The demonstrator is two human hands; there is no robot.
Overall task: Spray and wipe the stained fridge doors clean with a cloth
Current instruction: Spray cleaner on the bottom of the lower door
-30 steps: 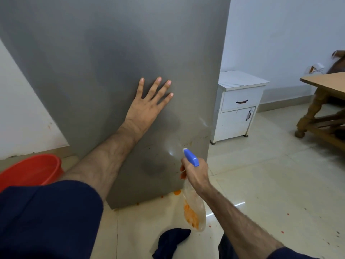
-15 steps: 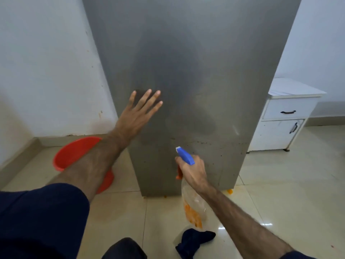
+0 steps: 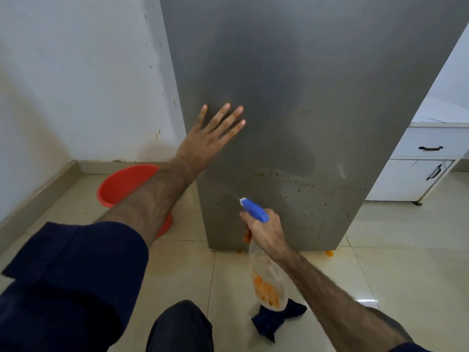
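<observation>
The grey fridge door [image 3: 291,97] fills the upper middle, with dark specks and brownish stains [image 3: 291,181] low on it. My left hand [image 3: 210,138] lies flat against the door, fingers spread. My right hand [image 3: 264,229] grips a clear spray bottle [image 3: 266,280] with a blue trigger head [image 3: 253,209], its nozzle aimed at the lower door; a thin mist streak runs from it. A dark blue cloth [image 3: 276,318] lies on the floor under the bottle.
A red basin [image 3: 121,184] stands on the tiles left of the fridge, by the white wall. A white cabinet [image 3: 421,163] with black handles is to the right. Orange spots [image 3: 330,253] mark the floor at the fridge's base. My knee [image 3: 180,326] shows at the bottom.
The view has swung left, showing more wall and basin. My left hand stays flat on the door. My right hand holds the bottle near the lower door, now with a visible mist streak.
</observation>
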